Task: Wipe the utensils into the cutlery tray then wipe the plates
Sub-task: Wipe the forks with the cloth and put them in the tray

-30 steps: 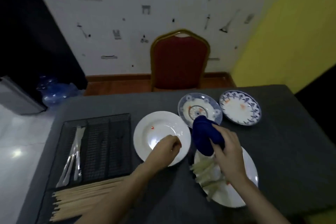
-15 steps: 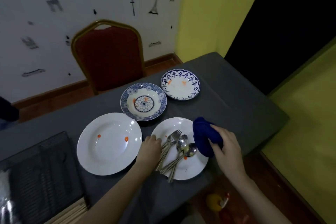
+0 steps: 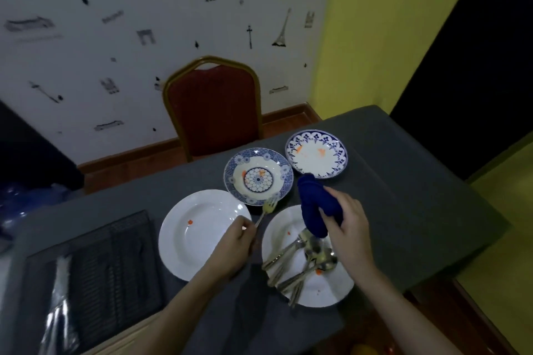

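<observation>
My left hand point(image 3: 232, 248) grips a fork point(image 3: 266, 209) by its handle, tines up and smeared yellow, between the two white plates. My right hand point(image 3: 347, 226) holds a rolled dark blue cloth point(image 3: 313, 206) just right of the fork. Below them a white plate point(image 3: 328, 291) carries several forks and spoons point(image 3: 301, 261) and red spots. A second white plate point(image 3: 193, 235) with a red spot lies to its left. Two blue-patterned plates point(image 3: 258, 176) point(image 3: 316, 154) with orange stains sit behind. The black mesh cutlery tray point(image 3: 115, 265) stands at the left with shiny utensils point(image 3: 59, 308) in it.
A grey cloth covers the table point(image 3: 418, 199); its right and near edges are close to the plates. A red chair point(image 3: 215, 108) with a gold frame stands behind the table. Pale wooden chopsticks point(image 3: 127, 339) lie along the tray's near edge.
My left hand has lifted one fork off the utensil plate and raised it. The blue cloth in my right hand has moved up and left toward the fork. The view shifted slightly.
</observation>
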### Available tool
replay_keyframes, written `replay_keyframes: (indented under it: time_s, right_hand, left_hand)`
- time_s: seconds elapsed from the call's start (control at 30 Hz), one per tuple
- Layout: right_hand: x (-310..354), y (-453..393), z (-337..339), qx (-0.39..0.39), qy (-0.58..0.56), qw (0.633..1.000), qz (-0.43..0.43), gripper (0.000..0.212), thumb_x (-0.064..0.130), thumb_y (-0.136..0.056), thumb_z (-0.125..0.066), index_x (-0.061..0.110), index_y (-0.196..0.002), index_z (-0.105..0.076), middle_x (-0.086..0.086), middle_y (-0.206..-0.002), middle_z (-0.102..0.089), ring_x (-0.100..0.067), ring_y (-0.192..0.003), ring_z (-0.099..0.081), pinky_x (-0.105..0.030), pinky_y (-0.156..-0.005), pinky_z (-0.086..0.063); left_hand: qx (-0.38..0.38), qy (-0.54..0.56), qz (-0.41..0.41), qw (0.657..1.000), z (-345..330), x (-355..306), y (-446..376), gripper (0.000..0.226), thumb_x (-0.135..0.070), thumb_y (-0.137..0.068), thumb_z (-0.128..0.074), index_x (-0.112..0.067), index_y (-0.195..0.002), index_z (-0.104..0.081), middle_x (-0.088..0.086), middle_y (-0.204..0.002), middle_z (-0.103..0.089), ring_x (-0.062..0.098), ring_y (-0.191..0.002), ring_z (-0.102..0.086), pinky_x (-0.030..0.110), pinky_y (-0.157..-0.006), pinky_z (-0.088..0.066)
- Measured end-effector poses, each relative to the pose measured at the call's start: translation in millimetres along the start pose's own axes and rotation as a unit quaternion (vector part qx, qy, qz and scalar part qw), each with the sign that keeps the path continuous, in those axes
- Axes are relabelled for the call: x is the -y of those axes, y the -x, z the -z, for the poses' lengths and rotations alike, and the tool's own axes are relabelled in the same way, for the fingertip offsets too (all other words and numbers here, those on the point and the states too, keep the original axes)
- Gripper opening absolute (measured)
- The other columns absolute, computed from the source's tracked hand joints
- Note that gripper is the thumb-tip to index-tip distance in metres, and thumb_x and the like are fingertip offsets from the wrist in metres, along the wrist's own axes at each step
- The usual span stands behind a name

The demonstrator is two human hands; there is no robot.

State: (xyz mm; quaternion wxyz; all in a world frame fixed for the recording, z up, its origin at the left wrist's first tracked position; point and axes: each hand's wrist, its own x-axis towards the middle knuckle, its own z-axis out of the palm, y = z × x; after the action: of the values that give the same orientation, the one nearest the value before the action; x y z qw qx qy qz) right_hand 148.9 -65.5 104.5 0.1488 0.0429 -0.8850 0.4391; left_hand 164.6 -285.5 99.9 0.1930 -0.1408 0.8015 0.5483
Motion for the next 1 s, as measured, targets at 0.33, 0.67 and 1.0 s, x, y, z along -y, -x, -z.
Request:
replay_keyframes:
  time_s: [0.33, 0.67, 1.0]
  right_hand:
    - [80, 2, -100, 0.187, 0.105, 0.905, 0.368, 0.065, 0.004, -0.065, -0.077, 0.012, -0.125, -0.056, -0.001, -0.118, -0.063, -0.02, -0.102, -0.051, -0.033, -0.089, -0.045]
    - [139, -3, -159, 0.268, 0.098, 0.851, 0.441, 0.049, 0.009, -0.066, -0.077, 0.013, -0.114, -0.063, 0.002, -0.105, -0.067, -0.019, -0.093, -0.053, -0.033, -0.076, -0.047]
    - [152, -14, -170, 0.232, 0.087, 0.861, 0.444, 0.051, 0.005, -0.065, -0.08, 0.011, -0.113, -0.064, 0.0, -0.105, -0.066, -0.02, -0.095, -0.052, -0.028, -0.084, -0.042]
  left_hand:
    - [-0.117, 0.105, -0.032, 0.987, 71, 21, 68, 0.03, -0.017, -0.101, -0.04, -0.008, -0.082, -0.061, -0.005, -0.052, -0.045, 0.009, -0.045, -0.037, 0.023, -0.046, -0.03]
    - [-0.267, 0.018, 0.022, 0.963, 99, 43, 103, 0.025, -0.018, -0.099, -0.04, -0.011, -0.088, -0.061, 0.0, -0.077, -0.062, 0.02, -0.073, -0.062, 0.036, -0.067, -0.051]
    - [-0.257, 0.095, 0.027, 0.961, 122, 37, 107, 0.026, -0.017, -0.099, -0.041, -0.01, -0.089, -0.063, 0.002, -0.069, -0.057, 0.014, -0.063, -0.052, 0.027, -0.058, -0.042]
